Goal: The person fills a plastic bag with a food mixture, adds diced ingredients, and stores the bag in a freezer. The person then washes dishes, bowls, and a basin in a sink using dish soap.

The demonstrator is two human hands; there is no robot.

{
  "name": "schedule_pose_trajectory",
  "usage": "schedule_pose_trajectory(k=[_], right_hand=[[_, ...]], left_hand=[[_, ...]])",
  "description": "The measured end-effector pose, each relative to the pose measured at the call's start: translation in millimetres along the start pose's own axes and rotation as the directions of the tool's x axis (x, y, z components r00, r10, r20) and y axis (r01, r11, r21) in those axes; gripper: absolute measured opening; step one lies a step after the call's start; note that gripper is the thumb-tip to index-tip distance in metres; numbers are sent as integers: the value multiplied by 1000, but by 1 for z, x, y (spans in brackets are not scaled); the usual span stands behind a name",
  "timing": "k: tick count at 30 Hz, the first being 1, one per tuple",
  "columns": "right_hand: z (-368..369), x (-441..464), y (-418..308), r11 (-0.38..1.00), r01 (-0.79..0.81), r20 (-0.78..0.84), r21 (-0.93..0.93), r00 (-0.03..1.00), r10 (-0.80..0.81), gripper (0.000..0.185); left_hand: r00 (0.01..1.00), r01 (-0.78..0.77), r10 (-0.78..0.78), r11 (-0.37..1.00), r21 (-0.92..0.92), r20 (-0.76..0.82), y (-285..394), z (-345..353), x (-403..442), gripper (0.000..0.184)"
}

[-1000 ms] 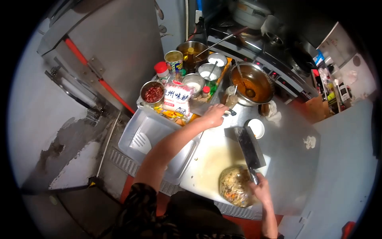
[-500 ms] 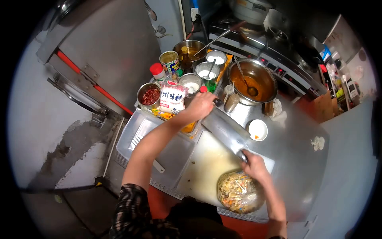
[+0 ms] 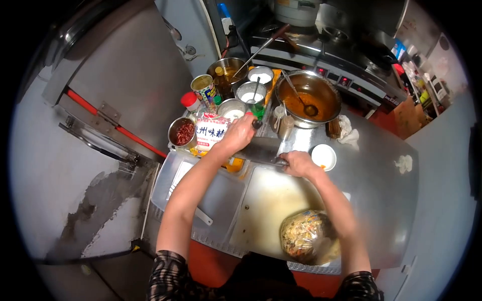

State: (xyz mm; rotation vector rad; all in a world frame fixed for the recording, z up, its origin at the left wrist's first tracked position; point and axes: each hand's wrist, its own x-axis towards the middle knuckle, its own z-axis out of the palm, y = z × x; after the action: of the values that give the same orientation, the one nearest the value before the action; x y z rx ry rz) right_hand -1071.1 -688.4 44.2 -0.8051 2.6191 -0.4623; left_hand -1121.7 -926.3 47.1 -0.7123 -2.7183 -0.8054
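My right hand (image 3: pixel 299 164) is closed round the dark handle of a broad-bladed knife (image 3: pixel 265 149). Its wide steel blade points left, towards my other hand. My left hand (image 3: pixel 239 134) grips a black handle (image 3: pixel 257 124), whose end sticks out beside the thumb; the rest of that tool is hidden. Both hands are above the far end of a white cutting board (image 3: pixel 263 200). On the board's near right corner lies a clear plastic bag of chopped, mixed-colour food (image 3: pixel 304 233), partly under my right forearm.
Left of the board is a clear plastic tub (image 3: pixel 213 193). Behind stand a white seasoning bag (image 3: pixel 210 133), a bowl of red dried pieces (image 3: pixel 183 132), a tin (image 3: pixel 203 86), and a large bowl of orange-brown sauce (image 3: pixel 326 93) with a ladle. A small white bowl (image 3: pixel 324 154) sits right.
My right hand has moved up and left with the knife, nearer my left hand. My left hand keeps its grip. The view has shifted slightly.
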Motion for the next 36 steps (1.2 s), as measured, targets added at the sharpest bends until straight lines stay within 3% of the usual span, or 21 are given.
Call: schedule_pose_trajectory(k=[4,6,10,12,14,16,18,20,22,24,26,27,28,30,31,33,34,35,36], right_hand=[[-13,2,-7,1000,-4,-32,-21,999,3,25],[-12,15,-4,997,69,-77,-38,994,-72,25],[8,35,0,993,114,-107,-32,987,-116,30],[27,46,10,997,78,-74,-27,994,-80,34],[47,48,20,995,90,-126,42,988,-84,38],[52,45,19,977,213,-291,-14,934,-208,42],[46,36,19,962,273,-382,1,889,-252,41],[34,1,25,996,75,-184,-38,980,-81,42],[11,-67,33,990,54,-208,134,978,-26,47],[-13,-145,27,883,-39,-153,467,980,124,53],[-24,-215,17,738,-160,32,656,982,184,59],[-11,-242,12,761,-133,4,635,986,169,64],[4,-262,5,788,-96,-29,608,989,143,71],[22,-280,-24,809,-179,0,561,976,216,82],[42,-283,-33,889,-135,-101,438,975,198,84],[78,-277,-43,983,-76,-280,167,952,121,82],[92,-273,-49,996,-82,-360,41,928,91,79],[109,-274,-49,996,-89,-381,15,920,88,75],[123,-271,-47,997,-82,-400,-4,913,74,71]], left_hand=[[996,80,-76,991,-106,42,-6,-12,11,37],[990,103,-88,985,-140,108,-1,-18,12,36],[988,91,-72,987,-135,135,5,-9,15,35],[996,4,-3,1000,-11,92,6,4,13,33],[992,-56,57,998,-13,109,9,16,11,33],[970,-109,122,992,-69,209,9,33,6,34],[949,2,12,999,-43,316,14,50,-4,37],[914,23,3,998,-59,405,23,55,-5,40],[951,-91,102,994,-53,291,23,55,-13,44],[978,-83,94,994,-66,187,39,37,-20,46],[993,4,16,987,-161,121,68,13,-34,47],[997,26,-9,975,-222,77,78,5,-47,45],[987,133,-102,953,-274,124,94,-3,-64,43],[929,357,-282,851,-385,238,132,-12,-106,38],[882,468,-370,766,-441,293,150,-11,-131,36],[958,284,-254,775,-565,134,169,13,-196,33],[882,466,-391,642,-610,262,193,10,-218,31],[885,465,-387,720,-515,258,209,14,-244,29],[850,525,-430,640,-561,304,224,7,-271,28]])
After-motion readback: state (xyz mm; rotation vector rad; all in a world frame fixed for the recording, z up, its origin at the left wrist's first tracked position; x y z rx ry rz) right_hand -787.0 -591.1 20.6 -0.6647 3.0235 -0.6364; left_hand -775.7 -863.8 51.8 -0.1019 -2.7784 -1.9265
